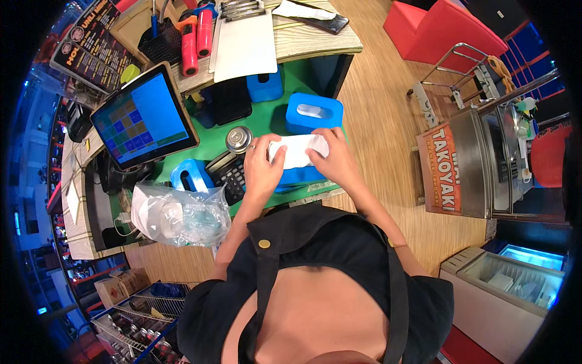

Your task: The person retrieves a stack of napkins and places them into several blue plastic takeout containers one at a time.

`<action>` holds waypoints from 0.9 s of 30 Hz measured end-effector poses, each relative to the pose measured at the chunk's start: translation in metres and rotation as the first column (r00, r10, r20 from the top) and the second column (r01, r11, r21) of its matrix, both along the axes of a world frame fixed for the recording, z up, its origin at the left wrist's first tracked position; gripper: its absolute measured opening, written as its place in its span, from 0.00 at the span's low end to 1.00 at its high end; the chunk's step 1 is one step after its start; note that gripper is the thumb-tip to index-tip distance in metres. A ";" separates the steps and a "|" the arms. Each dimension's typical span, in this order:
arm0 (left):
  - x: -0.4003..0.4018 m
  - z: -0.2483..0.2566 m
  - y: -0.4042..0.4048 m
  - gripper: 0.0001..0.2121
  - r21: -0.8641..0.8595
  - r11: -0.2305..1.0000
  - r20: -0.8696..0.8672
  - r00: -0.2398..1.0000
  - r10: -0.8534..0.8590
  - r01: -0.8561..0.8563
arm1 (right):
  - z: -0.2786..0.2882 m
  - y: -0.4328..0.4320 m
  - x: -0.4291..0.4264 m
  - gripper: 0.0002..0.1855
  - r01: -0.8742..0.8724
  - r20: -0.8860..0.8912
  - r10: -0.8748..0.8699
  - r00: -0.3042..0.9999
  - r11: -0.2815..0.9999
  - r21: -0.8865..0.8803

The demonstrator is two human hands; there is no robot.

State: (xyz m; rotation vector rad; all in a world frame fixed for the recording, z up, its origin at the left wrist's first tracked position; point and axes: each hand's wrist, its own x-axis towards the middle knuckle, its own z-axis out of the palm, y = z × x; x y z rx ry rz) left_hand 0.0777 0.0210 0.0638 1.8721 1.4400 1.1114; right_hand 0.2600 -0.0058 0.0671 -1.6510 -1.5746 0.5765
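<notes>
My left hand (pixel 263 161) and my right hand (pixel 334 157) grip a folded stack of white tissue paper (pixel 294 149) by its two ends, thumbs on top. Directly below the stack is a blue plastic box (pixel 302 175), mostly covered by paper and hands; whether the paper touches it I cannot tell. Just beyond my right hand sits a blue tissue box (pixel 338 123) with an oval slot showing white inside. Near my left hand are a round silver metal object (pixel 239 139) and a black desk calculator (pixel 227 175). All rest on a green counter surface (pixel 218 139).
Left of the calculator stand another slotted blue box (pixel 193 175) and a clear plastic bag (pixel 182 216) at the counter edge. A tablet screen (pixel 143 118) leans at the left. Clipboards (pixel 245 48), red cylinders (pixel 189 50) and a phone (pixel 327 22) occupy the raised shelf.
</notes>
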 end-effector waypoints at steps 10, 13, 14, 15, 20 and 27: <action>-0.005 -0.002 -0.007 0.14 0.025 0.997 -0.024 0.997 -0.075 0.076 | 0.004 0.002 0.002 0.19 -0.084 0.063 0.095 0.994 0.984 -0.157; -0.006 -0.002 -0.012 0.14 -0.003 0.998 -0.129 0.990 -0.065 0.065 | 0.002 0.004 -0.004 0.21 -0.083 0.238 0.105 0.966 0.992 -0.100; -0.004 -0.002 -0.013 0.14 -0.002 0.998 -0.131 0.989 -0.062 0.063 | 0.003 0.006 -0.006 0.23 -0.073 0.325 0.086 0.942 0.996 -0.050; -0.001 -0.002 -0.015 0.13 0.024 0.998 -0.159 0.986 -0.049 0.053 | 0.003 0.008 -0.007 0.23 -0.076 0.324 0.088 0.942 0.996 -0.050; 0.010 -0.002 -0.025 0.12 0.128 0.990 -0.346 0.938 -0.012 0.060 | 0.002 0.014 -0.013 0.30 -0.034 0.403 0.087 0.911 0.990 -0.138; 0.012 -0.004 -0.031 0.11 0.228 0.970 -0.456 0.889 0.033 0.080 | 0.008 0.003 -0.007 0.22 -0.141 0.359 0.142 0.923 0.990 -0.029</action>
